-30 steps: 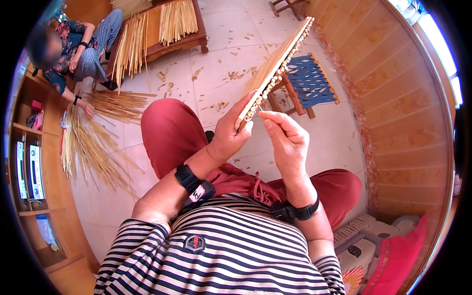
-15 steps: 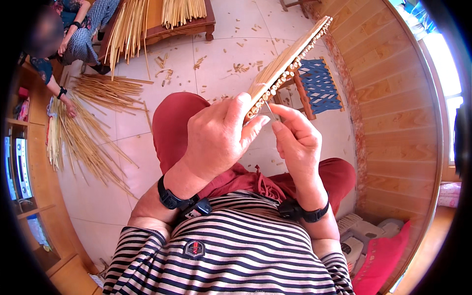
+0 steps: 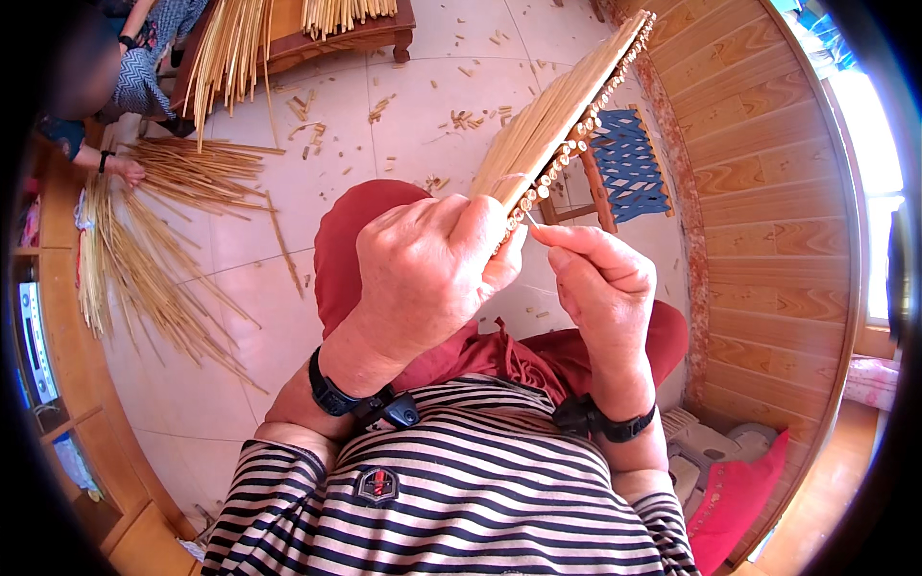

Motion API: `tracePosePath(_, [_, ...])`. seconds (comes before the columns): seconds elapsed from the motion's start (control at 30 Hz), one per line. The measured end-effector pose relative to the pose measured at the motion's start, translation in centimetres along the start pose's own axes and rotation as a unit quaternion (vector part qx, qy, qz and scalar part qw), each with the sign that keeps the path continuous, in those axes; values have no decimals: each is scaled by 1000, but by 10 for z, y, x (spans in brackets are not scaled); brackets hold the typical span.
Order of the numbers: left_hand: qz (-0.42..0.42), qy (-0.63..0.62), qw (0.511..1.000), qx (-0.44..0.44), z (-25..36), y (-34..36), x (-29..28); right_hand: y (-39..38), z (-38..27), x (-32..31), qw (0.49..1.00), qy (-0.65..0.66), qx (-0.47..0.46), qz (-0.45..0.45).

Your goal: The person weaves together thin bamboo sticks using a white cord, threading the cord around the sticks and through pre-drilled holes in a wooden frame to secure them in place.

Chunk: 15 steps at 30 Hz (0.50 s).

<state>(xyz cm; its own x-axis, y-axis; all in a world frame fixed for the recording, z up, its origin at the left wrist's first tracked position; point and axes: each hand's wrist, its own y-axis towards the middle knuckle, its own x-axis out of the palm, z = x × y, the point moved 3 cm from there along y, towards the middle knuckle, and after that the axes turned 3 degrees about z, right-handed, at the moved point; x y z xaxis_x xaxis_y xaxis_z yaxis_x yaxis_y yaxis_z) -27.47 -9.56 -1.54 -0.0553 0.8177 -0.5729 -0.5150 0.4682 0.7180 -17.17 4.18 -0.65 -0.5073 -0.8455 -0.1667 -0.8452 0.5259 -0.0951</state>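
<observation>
My left hand (image 3: 423, 264) is closed around the near end of a flat panel of pale stalks (image 3: 552, 120) set side by side. The panel slants up and away to the right, its round cut ends showing along the right edge. Close beside that edge, my right hand (image 3: 610, 283) pinches a thin needle (image 3: 533, 220) between thumb and forefinger. The needle's tip meets the cut ends near my left thumb; whether it has entered a stalk cannot be made out. A light strand of thread (image 3: 509, 179) crosses the panel just above my left knuckles.
Loose stalks (image 3: 197, 165) lie fanned across the floor at left, with a co-worker's hand (image 3: 128, 171) at them. More stalks rest on a low wooden table (image 3: 331, 48). A woven blue stool seat (image 3: 629, 163) stands beyond the panel. Short cut pieces (image 3: 468, 120) litter the floor.
Both my hands and the panel sit slightly farther right in view; my right hand is a little lower. The co-worker's hand has moved up, from the lower stalk bundle to the upper one.
</observation>
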Motion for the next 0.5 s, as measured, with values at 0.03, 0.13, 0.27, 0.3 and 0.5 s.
tracePosePath(0.03, [-1,-10,1000,4,0,0,1,1,-1,-1,1000,-6,2,-3])
tracePosePath(0.13, [-1,-50,999,-7,-1,2,0,4,-4,-2,1000,-14,10,-9])
tracePosePath(0.27, [-11,-58,998,-13,0,4,3,6,-3,-4,1000,-11,13,-16])
tracePosePath(0.3, [-7,-67,998,-11,0,3,4,7,-3,-4,1000,-11,13,-16])
tracePosePath(0.5, [-16,-68,997,-13,2,5,4,9,-1,-3,1000,11,9,-23])
